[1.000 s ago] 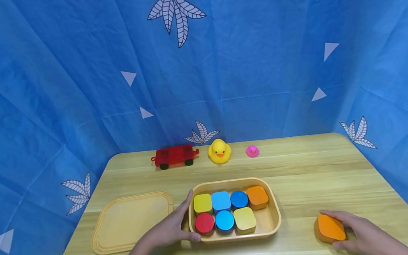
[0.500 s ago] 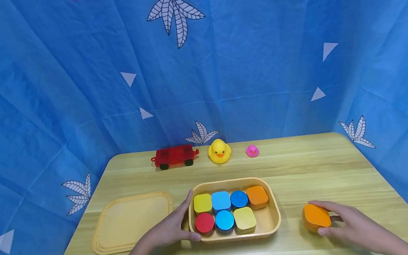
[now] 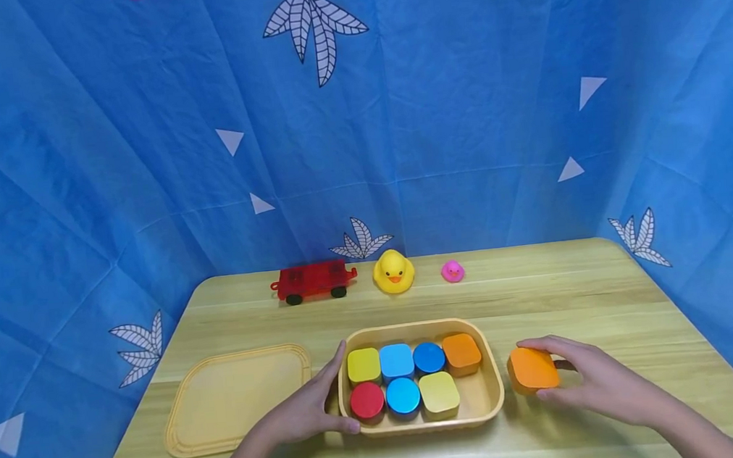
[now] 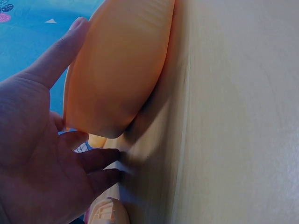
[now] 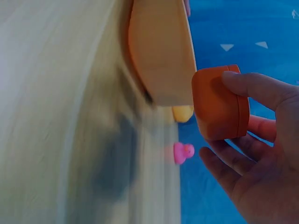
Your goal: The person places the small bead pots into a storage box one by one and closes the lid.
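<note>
My right hand [image 3: 592,384] holds an orange rounded-square box [image 3: 533,370] between thumb and fingers, just right of a beige bin [image 3: 483,411]. In the right wrist view the orange box [image 5: 217,102] shows a seam near one end and is raised off the table. My left hand [image 3: 304,409] grips the bin's left end, thumb at the front and index finger at the back corner. The left wrist view shows the thumb against the bin wall [image 4: 121,70], other fingers loose. Inside stand two rows of coloured square and round pieces, with bare floor at the front right.
A flat beige lid [image 3: 240,396] lies left of the bin. Along the back of the table stand a red wheeled cart [image 3: 313,280], a yellow duck [image 3: 394,273] and a small pink duck [image 3: 453,271]. Blue cloth [image 3: 460,104] hangs behind and at both sides.
My right hand has carried the orange box leftward and slightly away from me, from the table's right side to beside the bin. The left hand and the bin stay put.
</note>
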The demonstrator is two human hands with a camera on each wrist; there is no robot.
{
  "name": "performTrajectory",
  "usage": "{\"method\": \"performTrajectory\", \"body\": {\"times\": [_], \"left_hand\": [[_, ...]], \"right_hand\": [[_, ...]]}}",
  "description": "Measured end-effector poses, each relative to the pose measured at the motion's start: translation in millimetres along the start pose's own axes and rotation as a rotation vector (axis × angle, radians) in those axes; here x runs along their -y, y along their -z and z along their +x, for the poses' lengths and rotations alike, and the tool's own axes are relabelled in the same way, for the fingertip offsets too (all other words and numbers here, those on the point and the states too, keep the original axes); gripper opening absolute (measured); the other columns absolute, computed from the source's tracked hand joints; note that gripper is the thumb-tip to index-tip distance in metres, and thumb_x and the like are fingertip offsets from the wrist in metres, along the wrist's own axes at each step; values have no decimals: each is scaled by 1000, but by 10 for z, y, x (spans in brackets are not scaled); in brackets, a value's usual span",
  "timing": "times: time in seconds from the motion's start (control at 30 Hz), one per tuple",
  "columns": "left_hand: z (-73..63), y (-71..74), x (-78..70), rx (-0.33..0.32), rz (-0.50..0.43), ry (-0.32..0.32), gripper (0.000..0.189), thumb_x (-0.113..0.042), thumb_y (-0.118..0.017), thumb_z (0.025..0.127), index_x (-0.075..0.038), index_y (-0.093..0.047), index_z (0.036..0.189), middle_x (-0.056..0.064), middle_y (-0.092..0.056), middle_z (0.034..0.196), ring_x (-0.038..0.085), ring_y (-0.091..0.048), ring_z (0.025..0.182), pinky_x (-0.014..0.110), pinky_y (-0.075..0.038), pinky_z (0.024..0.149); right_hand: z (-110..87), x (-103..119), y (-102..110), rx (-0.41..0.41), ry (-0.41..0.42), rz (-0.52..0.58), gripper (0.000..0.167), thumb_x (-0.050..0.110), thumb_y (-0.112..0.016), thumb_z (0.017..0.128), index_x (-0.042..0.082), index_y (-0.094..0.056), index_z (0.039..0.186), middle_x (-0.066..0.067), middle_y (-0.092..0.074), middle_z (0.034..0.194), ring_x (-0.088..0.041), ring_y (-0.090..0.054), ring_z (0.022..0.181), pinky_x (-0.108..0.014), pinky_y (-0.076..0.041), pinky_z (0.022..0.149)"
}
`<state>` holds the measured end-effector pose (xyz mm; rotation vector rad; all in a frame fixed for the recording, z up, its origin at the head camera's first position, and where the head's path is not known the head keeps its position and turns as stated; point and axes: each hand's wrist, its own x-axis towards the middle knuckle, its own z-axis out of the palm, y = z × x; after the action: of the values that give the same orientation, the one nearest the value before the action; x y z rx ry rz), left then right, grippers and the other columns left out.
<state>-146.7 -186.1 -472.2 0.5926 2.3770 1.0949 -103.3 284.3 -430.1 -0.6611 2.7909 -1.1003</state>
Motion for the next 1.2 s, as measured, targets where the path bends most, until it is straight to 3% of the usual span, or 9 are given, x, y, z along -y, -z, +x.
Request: {"method": "performTrajectory", "body": {"times": [0.17, 0.5, 0.77, 0.9, 1.07, 1.2], "left_hand": [[-1, 2, 3, 3, 3, 3, 125, -53, -83, 83, -25, 7, 167, 12, -9, 173, 39, -16, 157, 61, -26, 122], [-1, 1, 7, 5, -5, 8, 125, -52, -83, 83, -28, 7, 166, 11, -9, 173, 38, -16, 157, 61, -25, 122], [-7, 4, 7, 0, -10, 15, 125, -50, -84, 83, -29, 8, 166, 12, -10, 173, 39, -17, 157, 61, -26, 122], [-4, -1, 8, -1, -11, 17, 126, -49, -84, 83, -28, 8, 166, 12, -9, 173, 39, -16, 157, 61, -25, 122], [-1, 0, -15, 2, -21, 22, 125, -50, -84, 83, -26, 7, 167, 13, -10, 173, 40, -16, 157, 62, -26, 121], [-5, 1, -31, 3, -22, 29, 126, -51, -84, 83, -25, 7, 167, 12, -10, 173, 40, -17, 157, 62, -26, 121]], "right_hand": [[131, 124, -42, 26, 38, 10, 68, 41, -82, 88, 11, -58, 144, -1, -65, 137, -12, -60, 121, -40, -57, 98], [299, 286, -208, 15, 14, 42, 67, 41, -83, 86, 13, -60, 143, -1, -65, 139, -28, -62, 125, -53, -53, 102], [397, 352, -303, 102, -1, 94, 70, 40, -84, 86, 12, -58, 144, -7, -63, 141, -39, -59, 126, -67, -47, 103], [450, 354, -354, 144, 16, 101, 67, 34, -85, 85, 10, -59, 142, -6, -65, 137, -38, -60, 125, -64, -47, 103], [497, 342, -417, 177, -4, 88, 66, 29, -88, 81, 10, -62, 138, -6, -66, 134, -33, -60, 120, -52, -52, 99], [519, 336, -435, 201, -16, 115, 65, 25, -90, 79, 10, -63, 137, -12, -65, 135, -35, -59, 119, -55, -52, 97]]}}
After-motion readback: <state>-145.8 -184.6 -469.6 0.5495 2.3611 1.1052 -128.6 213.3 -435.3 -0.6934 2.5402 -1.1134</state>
